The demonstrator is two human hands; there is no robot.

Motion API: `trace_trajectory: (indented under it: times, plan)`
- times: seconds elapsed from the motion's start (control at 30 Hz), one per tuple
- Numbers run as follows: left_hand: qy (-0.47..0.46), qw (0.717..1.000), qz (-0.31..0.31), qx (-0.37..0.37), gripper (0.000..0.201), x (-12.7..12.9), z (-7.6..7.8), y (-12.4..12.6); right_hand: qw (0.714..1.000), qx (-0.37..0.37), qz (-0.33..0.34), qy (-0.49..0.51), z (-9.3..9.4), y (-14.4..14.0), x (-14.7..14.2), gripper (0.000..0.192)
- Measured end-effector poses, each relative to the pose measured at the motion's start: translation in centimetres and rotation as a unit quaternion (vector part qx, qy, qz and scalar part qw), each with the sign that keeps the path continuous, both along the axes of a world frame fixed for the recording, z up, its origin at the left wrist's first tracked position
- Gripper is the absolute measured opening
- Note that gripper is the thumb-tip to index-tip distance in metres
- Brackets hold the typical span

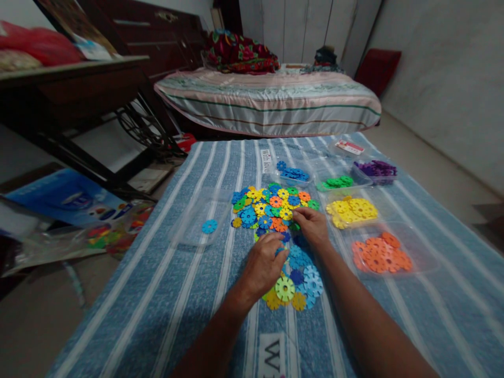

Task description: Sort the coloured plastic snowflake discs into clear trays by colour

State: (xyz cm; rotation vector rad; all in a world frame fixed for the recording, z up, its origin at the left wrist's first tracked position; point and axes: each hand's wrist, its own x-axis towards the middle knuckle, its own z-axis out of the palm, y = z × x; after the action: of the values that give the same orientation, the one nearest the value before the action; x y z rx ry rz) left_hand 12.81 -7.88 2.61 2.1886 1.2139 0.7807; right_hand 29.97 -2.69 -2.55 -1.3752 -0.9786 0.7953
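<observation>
A mixed pile of notched plastic discs [260, 208] in yellow, blue, green and orange lies on the striped cloth. My right hand [313, 226] is at the pile's right edge, its thumb and fingertips pinched together; what sits between them is hidden. Just left of a nearer group of discs, light blue [313, 281] and yellow-green [284, 289], is my left hand [262, 265]. Its fingers bend over the discs, with the thumb apart from them, and I see nothing held. Beyond it, one blue disc [209, 226] rests in a clear plastic tray [185, 236].
On the right stand clear containers of orange discs [381, 254], yellow discs [352, 211], green discs [336, 182], purple discs [376, 169] and blue discs [293, 174]. A clear lid [348, 147] lies behind. A bed [271, 100] borders the table's far side.
</observation>
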Motion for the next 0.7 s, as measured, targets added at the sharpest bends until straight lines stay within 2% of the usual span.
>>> trace_trajectory:
  times: [0.17,0.43,0.7]
  plan:
    - [-0.021,0.999,0.034,-0.014,0.013,0.0,0.6,0.0,1.0,0.006,0.002,0.0,0.1,0.0,0.0,0.024]
    - [-0.01,0.99,0.115,-0.079,0.02,0.0,1.6,0.0,1.0,0.017,0.001,0.01,0.4,0.2,-0.4,0.02]
    - [-0.044,0.989,0.136,-0.047,0.016,-0.5,0.7,0.4,1.0,0.01,-0.001,0.0,0.0,0.3,-0.5,0.021]
